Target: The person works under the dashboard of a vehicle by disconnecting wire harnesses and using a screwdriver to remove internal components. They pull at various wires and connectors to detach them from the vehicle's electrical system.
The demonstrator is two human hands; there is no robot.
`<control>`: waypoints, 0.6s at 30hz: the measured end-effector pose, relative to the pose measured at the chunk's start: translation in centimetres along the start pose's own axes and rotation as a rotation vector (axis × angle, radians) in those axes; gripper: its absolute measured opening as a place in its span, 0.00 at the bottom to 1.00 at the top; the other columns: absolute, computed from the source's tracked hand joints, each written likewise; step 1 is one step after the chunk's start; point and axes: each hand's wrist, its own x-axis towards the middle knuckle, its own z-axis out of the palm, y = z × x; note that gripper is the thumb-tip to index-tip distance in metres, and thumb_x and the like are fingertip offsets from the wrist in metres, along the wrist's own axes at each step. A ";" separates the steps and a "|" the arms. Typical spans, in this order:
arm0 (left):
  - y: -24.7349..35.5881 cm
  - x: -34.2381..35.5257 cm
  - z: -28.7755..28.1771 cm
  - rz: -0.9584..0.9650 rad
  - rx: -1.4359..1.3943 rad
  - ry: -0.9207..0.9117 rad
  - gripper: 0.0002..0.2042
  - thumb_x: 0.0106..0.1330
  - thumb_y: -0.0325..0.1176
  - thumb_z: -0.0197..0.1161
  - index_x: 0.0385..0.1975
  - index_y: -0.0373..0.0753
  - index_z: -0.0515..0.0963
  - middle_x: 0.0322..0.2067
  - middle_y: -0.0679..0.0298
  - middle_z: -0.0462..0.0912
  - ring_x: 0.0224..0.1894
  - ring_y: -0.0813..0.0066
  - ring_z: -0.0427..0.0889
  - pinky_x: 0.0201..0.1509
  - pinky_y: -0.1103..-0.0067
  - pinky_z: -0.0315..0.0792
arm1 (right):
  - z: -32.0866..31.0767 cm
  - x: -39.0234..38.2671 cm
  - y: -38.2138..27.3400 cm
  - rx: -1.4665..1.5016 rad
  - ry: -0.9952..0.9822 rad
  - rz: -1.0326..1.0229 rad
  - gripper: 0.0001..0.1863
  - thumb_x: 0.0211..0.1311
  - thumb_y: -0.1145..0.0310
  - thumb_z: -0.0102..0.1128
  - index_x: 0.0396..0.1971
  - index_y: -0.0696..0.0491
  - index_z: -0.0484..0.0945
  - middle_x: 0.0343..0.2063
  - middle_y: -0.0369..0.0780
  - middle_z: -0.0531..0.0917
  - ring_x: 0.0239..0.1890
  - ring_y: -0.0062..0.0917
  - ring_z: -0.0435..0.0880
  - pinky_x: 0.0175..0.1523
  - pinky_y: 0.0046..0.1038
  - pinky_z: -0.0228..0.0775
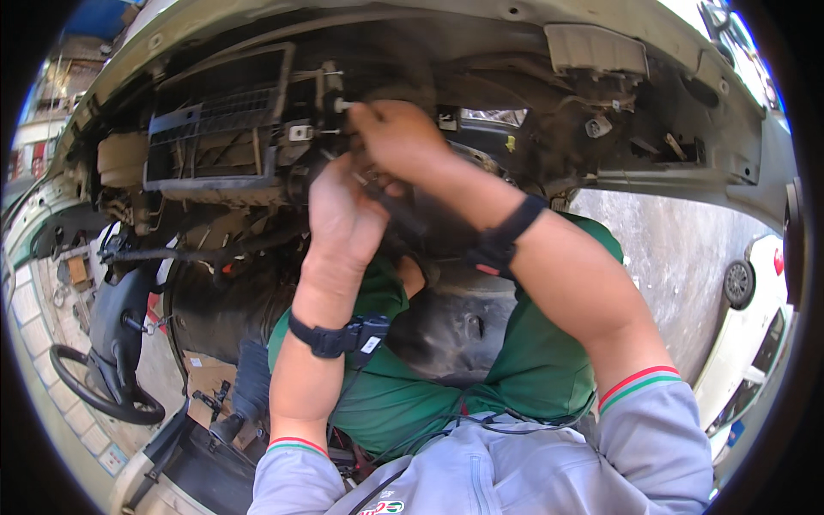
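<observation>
Both my hands are raised into the stripped dashboard opening of a vehicle. My right hand (402, 142) is closed and smeared by motion, its fingertips beside a small pale peg (342, 105) on a metal bracket (330, 81). Just below it, my left hand (342, 210) is curled with the palm turned inward, its fingers partly behind the right hand. What either hand grips is hidden. A blurred dark piece (403, 215) shows beside the left hand's fingers. To the left of them stands a dark box-like housing (163, 183) with a grid across its opening.
A steering wheel (60, 386) and column sit at the left. A dark crossbar (197, 253) runs below the housing. A pale plastic box (596, 51) hangs at the upper right. Thin cables (481, 421) lie over my lap. Outside is a white car (742, 335).
</observation>
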 end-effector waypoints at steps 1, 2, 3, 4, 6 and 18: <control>-0.3 0.1 0.3 0.003 0.001 0.006 0.15 0.73 0.37 0.39 0.43 0.33 0.71 0.36 0.59 0.75 0.37 0.68 0.70 0.41 0.72 0.67 | -0.9 -0.3 0.5 0.026 -0.077 -0.006 0.25 0.69 0.53 0.48 0.28 0.61 0.80 0.17 0.44 0.81 0.18 0.30 0.82 0.25 0.31 0.77; -0.7 0.2 0.7 0.006 -0.001 0.008 0.15 0.74 0.38 0.39 0.43 0.33 0.71 0.36 0.58 0.75 0.37 0.67 0.71 0.43 0.72 0.67 | -2.1 -0.8 1.0 0.048 -0.152 -0.011 0.26 0.69 0.51 0.49 0.29 0.63 0.80 0.18 0.42 0.82 0.19 0.27 0.82 0.26 0.29 0.76; -1.0 0.7 0.5 0.026 -0.026 0.005 0.16 0.74 0.39 0.38 0.43 0.33 0.71 0.36 0.58 0.74 0.38 0.65 0.71 0.47 0.71 0.68 | -3.1 -1.5 1.7 -0.055 -0.182 -0.052 0.27 0.69 0.50 0.50 0.30 0.63 0.80 0.21 0.40 0.83 0.22 0.24 0.81 0.27 0.27 0.76; -1.3 0.7 0.2 0.024 -0.050 -0.028 0.15 0.74 0.37 0.41 0.42 0.34 0.72 0.35 0.59 0.74 0.38 0.66 0.71 0.51 0.70 0.68 | -3.8 -2.3 2.4 -0.155 -0.211 -0.091 0.27 0.68 0.49 0.51 0.32 0.63 0.80 0.25 0.38 0.83 0.24 0.21 0.81 0.28 0.25 0.75; -1.4 -0.1 2.0 0.073 -0.052 0.082 0.12 0.73 0.35 0.45 0.40 0.33 0.73 0.36 0.60 0.74 0.39 0.67 0.72 0.52 0.69 0.69 | -5.0 -5.0 1.7 -0.088 -0.334 0.054 0.26 0.68 0.49 0.52 0.34 0.62 0.81 0.27 0.37 0.83 0.27 0.19 0.81 0.28 0.24 0.73; -2.1 1.4 2.2 0.096 0.231 0.056 0.10 0.72 0.34 0.55 0.41 0.33 0.78 0.28 0.71 0.71 0.31 0.81 0.68 0.36 0.80 0.65 | -8.9 -4.6 3.5 -0.233 -0.053 -0.175 0.19 0.63 0.57 0.62 0.39 0.60 0.82 0.31 0.41 0.85 0.34 0.24 0.81 0.42 0.27 0.70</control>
